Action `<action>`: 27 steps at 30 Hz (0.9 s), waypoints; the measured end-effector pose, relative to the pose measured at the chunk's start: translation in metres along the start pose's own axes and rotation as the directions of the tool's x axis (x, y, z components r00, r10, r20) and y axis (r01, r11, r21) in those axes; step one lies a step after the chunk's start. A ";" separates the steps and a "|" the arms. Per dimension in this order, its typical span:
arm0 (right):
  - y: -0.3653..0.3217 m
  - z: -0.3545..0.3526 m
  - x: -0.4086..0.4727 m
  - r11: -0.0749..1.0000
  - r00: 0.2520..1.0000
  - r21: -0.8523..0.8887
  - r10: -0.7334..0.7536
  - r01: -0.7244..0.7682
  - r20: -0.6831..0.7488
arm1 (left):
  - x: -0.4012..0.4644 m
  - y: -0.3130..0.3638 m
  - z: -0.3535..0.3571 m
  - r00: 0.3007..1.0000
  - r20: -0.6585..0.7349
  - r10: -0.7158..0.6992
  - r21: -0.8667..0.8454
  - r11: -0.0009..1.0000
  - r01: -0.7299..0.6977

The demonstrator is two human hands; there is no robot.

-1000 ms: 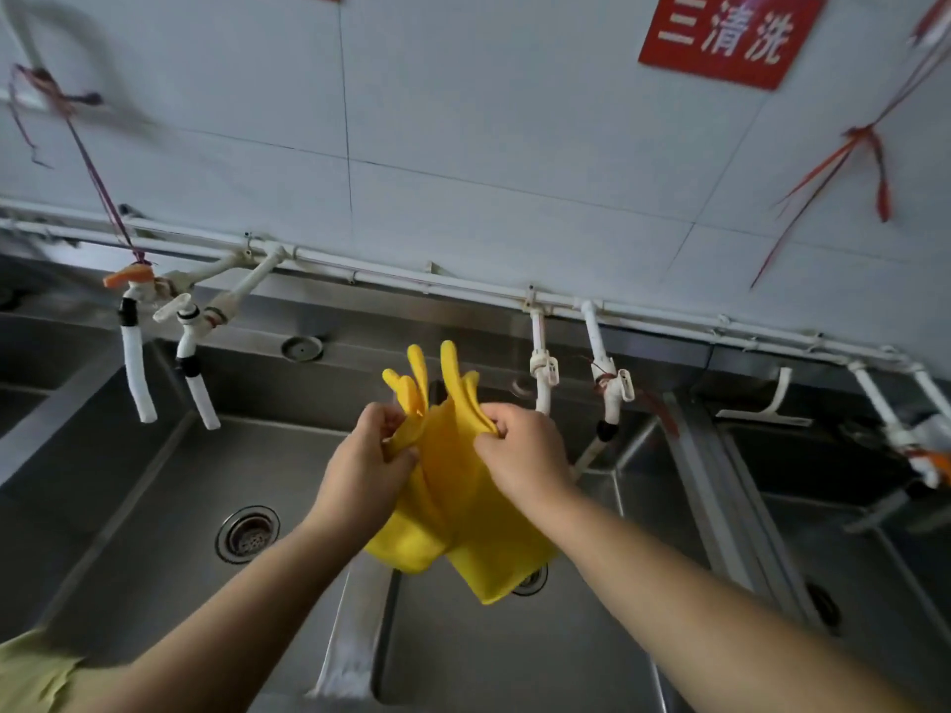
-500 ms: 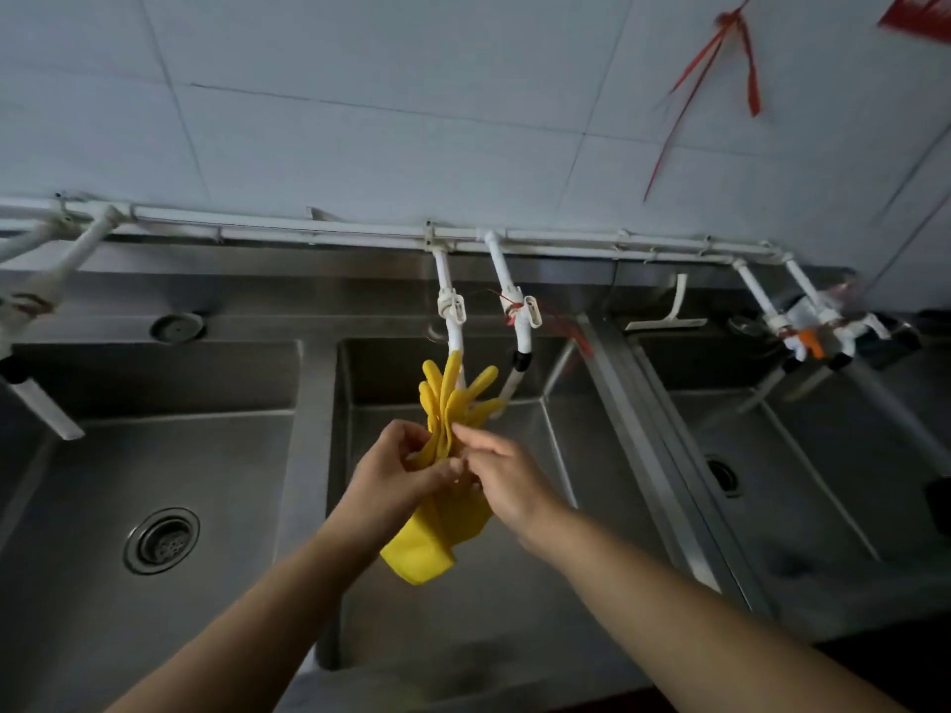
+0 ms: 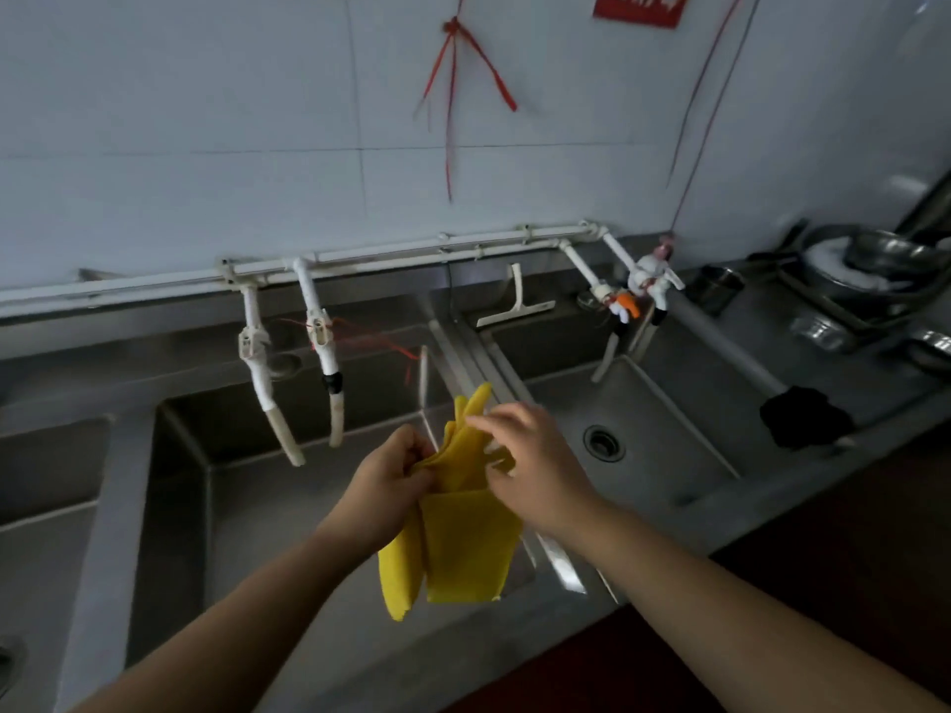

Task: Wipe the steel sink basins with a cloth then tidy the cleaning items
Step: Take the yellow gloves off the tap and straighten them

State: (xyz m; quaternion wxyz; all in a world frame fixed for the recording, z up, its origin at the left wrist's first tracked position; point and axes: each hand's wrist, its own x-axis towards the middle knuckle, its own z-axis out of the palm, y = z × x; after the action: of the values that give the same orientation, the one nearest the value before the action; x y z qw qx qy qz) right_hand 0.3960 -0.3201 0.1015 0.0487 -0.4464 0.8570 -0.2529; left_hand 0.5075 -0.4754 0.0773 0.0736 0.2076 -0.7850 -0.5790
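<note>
head view: one wide shot looking down over a row of steel basins.
yellow gloves (image 3: 463, 537): a pair of rubber gloves held together above the middle basin (image 3: 288, 506), cuffs hanging down, finger ends pointing up toward the wall.
left hand (image 3: 388, 486): fingers curled and grasping the gloves at their left edge, about halfway up.
right hand (image 3: 535, 470): lies over the right side of the gloves; fingers spread and only loosely bent, touching the rubber; whether they pinch it cannot be told.
right basin (image 3: 684, 455): just right of the middle basin, with a round drain (image 3: 603, 443) in its floor.
divider (image 3: 463, 352): the steel strip between middle basin and right basin, running under the gloves.
middle taps (image 3: 288, 373): two white taps hanging over the back of the middle basin.
right taps (image 3: 635, 293): white taps with an orange part, over the back of the right basin.
squeegee (image 3: 516, 303): white, lying on the ledge behind the right basin.
black cloth (image 3: 803, 416): a dark bundle on the table at the right basin's far rim.
steel dishes (image 3: 875, 270): stacked on the table well right of the right basin.
red strings (image 3: 455, 69): hanging on the tiled wall above the basins.
</note>
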 end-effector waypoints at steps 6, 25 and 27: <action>0.125 -0.076 -0.018 0.928 0.969 -0.307 -0.155 0.210 0.195 | 0.029 0.061 0.112 0.966 0.210 0.150 0.091 0.981 -0.173; 0.318 -0.250 -0.008 0.952 0.877 -0.298 0.200 -0.068 0.437 | 0.158 0.112 0.318 0.972 0.233 0.018 0.550 0.822 -0.147; 0.334 -0.264 0.002 0.954 0.863 -0.276 0.232 -0.113 0.449 | 0.179 0.111 0.331 0.968 0.249 0.011 0.574 0.804 -0.156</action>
State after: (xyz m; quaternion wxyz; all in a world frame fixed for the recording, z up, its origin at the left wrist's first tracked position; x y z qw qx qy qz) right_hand 0.0653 -0.0602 0.1717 0.2261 -0.4181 0.8795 -0.0244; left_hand 0.2014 -0.2311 0.0540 -0.0616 0.1156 -0.9372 -0.3233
